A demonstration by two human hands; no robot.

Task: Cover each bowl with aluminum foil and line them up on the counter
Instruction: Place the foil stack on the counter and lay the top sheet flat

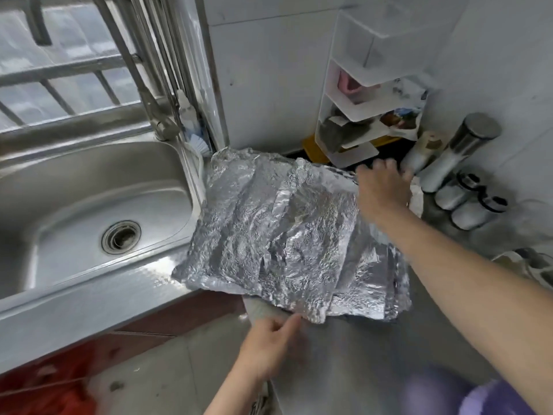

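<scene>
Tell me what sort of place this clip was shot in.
A home kitchen, most likely: a stainless sink with a tap, a corner rack of oddments, and steel canisters against tiled walls.

Both forearms are bare to the frame's lower edge, with no watch or ring showing on the left hand [270, 339] or the right hand [381, 190]. Blurred lilac clothing [466, 396] fills the lower right corner.

The foil sheet [287, 235] hides whatever sits beneath it on the bench [389, 354]. My right hand [383, 190] is motion-blurred, its fingertips indistinct. A purple sleeve [490, 399] is cut off at the bottom edge.
</scene>
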